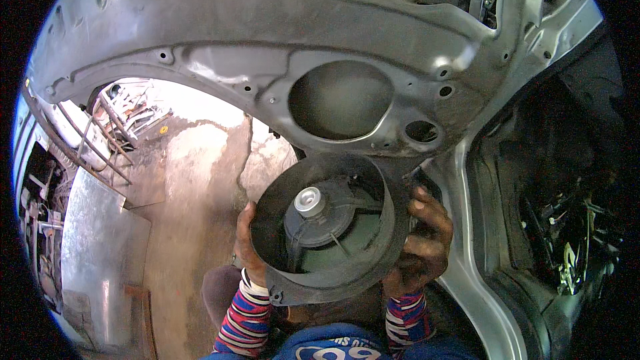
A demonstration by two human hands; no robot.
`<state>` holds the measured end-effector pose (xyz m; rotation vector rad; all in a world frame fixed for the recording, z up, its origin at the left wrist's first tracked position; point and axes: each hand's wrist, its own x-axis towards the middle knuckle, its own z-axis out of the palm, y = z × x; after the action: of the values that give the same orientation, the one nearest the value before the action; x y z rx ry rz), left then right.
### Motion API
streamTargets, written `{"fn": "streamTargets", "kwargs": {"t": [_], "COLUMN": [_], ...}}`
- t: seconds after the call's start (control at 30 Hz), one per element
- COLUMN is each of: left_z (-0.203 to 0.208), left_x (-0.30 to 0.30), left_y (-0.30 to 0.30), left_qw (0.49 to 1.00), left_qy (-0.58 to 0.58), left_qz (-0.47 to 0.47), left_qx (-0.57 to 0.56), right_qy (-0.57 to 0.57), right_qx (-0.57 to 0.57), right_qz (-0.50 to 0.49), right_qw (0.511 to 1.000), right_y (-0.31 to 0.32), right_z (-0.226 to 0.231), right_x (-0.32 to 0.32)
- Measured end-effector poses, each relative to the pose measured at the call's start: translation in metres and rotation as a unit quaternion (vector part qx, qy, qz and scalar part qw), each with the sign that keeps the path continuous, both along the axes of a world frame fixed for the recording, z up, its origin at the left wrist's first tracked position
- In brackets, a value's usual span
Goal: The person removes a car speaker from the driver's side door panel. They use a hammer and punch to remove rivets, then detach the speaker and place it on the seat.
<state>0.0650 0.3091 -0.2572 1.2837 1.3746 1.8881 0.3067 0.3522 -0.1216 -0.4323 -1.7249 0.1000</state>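
Note:
A round black car door speaker [323,223] with a deep plastic ring is held up in front of me, its hollow side toward me. A silver round piece stands at its centre, and thin ribs cross the inside. My left hand [249,243] grips its left side, the thumb up along the rim and the other fingers hidden behind. Around the right side my right hand [427,240] is closed, its fingers curled near the edge. Just beyond the speaker is the bare metal door panel [220,70], which has a large round opening [342,100].
A smaller hole [421,131] sits beside the large opening. At right runs the metal door sill [467,227], with a dark car interior [567,160] containing loose bits. On the left are a concrete floor [193,253], a metal sheet [103,247] and a scrap pile [137,110].

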Motion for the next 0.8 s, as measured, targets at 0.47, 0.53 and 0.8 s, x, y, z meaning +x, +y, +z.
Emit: {"fn": "streamTargets", "kwargs": {"t": [0.47,0.53,0.8], "left_z": [0.056,0.062,0.061], "left_x": [0.002,0.004,0.008], "left_y": [-0.001,-0.001,-0.008], "left_qw": [0.934,0.935,0.926], "left_qy": [0.273,0.271,0.336], "left_qz": [0.140,0.135,0.030], "left_qx": [0.184,0.184,0.168], "right_qy": [0.029,0.021,0.288], "right_qx": [-0.021,-0.031,-0.188], "right_qz": [-0.047,-0.071,0.127], "right_qw": [0.998,0.997,0.930], "right_y": [0.021,0.023,0.025], "right_z": [-0.013,-0.015,-0.033], "right_x": [0.003,0.004,0.003]}}
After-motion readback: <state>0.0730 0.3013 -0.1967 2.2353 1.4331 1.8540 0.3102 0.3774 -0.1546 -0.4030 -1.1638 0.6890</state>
